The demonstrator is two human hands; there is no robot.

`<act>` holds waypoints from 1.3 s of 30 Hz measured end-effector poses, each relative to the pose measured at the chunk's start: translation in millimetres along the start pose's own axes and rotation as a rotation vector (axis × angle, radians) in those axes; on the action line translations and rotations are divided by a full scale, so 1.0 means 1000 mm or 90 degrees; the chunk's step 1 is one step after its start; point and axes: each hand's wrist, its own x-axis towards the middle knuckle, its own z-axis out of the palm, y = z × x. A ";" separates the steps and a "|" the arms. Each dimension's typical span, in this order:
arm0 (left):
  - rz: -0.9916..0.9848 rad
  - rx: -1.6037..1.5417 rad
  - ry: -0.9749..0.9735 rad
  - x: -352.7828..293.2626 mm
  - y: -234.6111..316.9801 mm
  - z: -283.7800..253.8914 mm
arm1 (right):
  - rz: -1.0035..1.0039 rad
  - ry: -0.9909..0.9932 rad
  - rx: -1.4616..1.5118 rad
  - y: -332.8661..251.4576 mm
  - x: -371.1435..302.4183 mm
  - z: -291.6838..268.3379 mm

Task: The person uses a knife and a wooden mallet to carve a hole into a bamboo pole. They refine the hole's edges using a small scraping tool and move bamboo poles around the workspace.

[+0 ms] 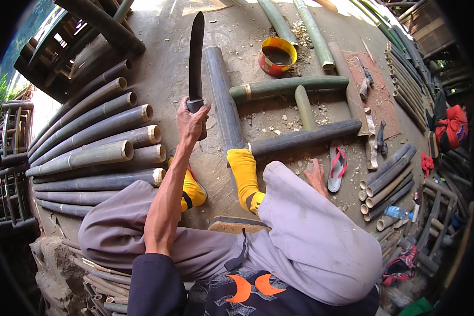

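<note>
My left hand [193, 122] is closed around the dark handle of a machete [196, 58], its long blade pointing up and away from me. Beyond my right knee, my right hand [317, 178] is low by the ground, partly hidden, its fingers bent around a small pale thing I cannot make out. Between and ahead of my hands lies a bamboo frame: a long dark pole [222, 95], a green crosspiece [289, 88], a short green upright [304, 108] and a dark lower crosspiece [305, 138]. My yellow-socked foot [242, 176] rests against the long pole's near end.
Cut bamboo poles [89, 126] lie fanned out at left. A red and yellow bucket [277, 56] holding dark liquid stands beyond the frame. A flip-flop [337, 166], tools [364, 79], short bamboo pieces [388, 174] and a plastic bottle [398, 212] are at right. Shavings litter the ground.
</note>
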 end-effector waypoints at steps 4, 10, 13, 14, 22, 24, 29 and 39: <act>0.006 -0.013 -0.078 0.028 -0.018 -0.024 | -0.071 0.010 -0.046 -0.011 -0.029 -0.059; 0.023 0.208 -0.128 0.086 -0.004 0.011 | 0.266 -0.436 -0.150 0.004 -0.093 -0.181; 0.145 0.322 -0.164 0.126 -0.006 0.037 | 0.207 -0.664 -0.178 0.059 -0.129 -0.156; 0.162 0.344 -0.188 0.135 0.001 0.050 | 0.225 -0.674 -0.163 0.067 -0.140 -0.146; 0.251 0.670 -0.337 0.198 0.047 0.161 | 0.280 -0.301 0.002 0.055 -0.177 -0.075; 0.312 0.776 -0.342 0.212 0.051 0.182 | 0.255 -0.194 0.069 0.040 -0.175 -0.055; 0.380 0.851 -0.389 0.236 0.041 0.194 | 0.175 0.009 0.191 -0.001 -0.163 -0.048; 0.219 0.392 -0.464 0.156 -0.034 -0.013 | -0.194 -0.043 0.243 -0.141 -0.018 -0.111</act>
